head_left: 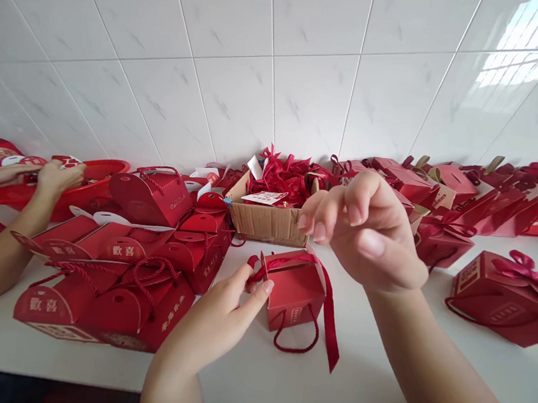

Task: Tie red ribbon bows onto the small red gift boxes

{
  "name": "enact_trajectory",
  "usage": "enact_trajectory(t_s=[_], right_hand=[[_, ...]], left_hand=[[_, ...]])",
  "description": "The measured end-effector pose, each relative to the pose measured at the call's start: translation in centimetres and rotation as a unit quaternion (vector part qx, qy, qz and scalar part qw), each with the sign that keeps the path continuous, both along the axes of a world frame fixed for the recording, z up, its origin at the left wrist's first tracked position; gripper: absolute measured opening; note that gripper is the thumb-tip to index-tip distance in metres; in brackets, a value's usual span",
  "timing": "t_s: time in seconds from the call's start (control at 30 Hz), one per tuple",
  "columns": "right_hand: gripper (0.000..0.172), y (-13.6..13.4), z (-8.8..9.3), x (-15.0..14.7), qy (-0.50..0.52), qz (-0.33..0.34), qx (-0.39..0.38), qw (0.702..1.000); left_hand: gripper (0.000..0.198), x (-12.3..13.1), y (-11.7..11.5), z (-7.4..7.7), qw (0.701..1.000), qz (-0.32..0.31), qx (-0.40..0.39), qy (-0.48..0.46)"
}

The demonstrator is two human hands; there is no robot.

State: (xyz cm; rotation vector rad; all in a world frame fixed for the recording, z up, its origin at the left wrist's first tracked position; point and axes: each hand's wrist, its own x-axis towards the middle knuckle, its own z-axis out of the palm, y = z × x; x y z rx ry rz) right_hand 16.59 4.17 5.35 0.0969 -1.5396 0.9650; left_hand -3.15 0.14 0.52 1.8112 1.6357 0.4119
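Note:
A small red gift box (295, 294) stands upright on the white table in front of me. A dark red ribbon (328, 317) runs across its top, and one end hangs down the right side. Its twisted cord handle (299, 349) droops at the front. My left hand (223, 312) pinches the box's left upper edge, by the flap and the ribbon, between thumb and fingers. Raised above and to the right of the box is my right hand (371, 238), its fingers curled but apart, holding nothing. Behind the box, a cardboard carton (266, 224) is full of red ribbons (289, 171) and a white card (264, 197).
Several red boxes with rope handles (109, 300) crowd the left. Beyond them another person's hands (57, 176) work over a red basin (101, 171). A ribbon-tied box (503, 303) sits at right; more boxes (453, 182) line the tiled wall (312, 103).

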Motion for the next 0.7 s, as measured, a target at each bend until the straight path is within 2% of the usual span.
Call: enact_trajectory(t_s=[0.27,0.5,0.6,0.7], right_hand=[[0.009,0.3,-0.2,0.2,0.003,0.011,0.017,1.0],[0.008,0.1,-0.1,2.0,-0.058,-0.079,-0.041,0.994],[0.007,0.6,-1.7,3.6,-0.154,-0.123,-0.106,0.975],[0.012,1.3,-5.3,5.2,-0.252,-0.157,-0.219,0.93]], left_hand=[[0.046,0.1,-0.1,0.2,1.0,0.004,0.002,0.014],[0.044,-0.4,0.5,-0.4,0.999,-0.003,0.048,-0.024],[0.042,-0.9,0.7,-0.6,0.996,0.002,0.073,-0.043],[0.04,-1.1,0.8,-0.4,0.992,0.021,0.093,-0.079]])
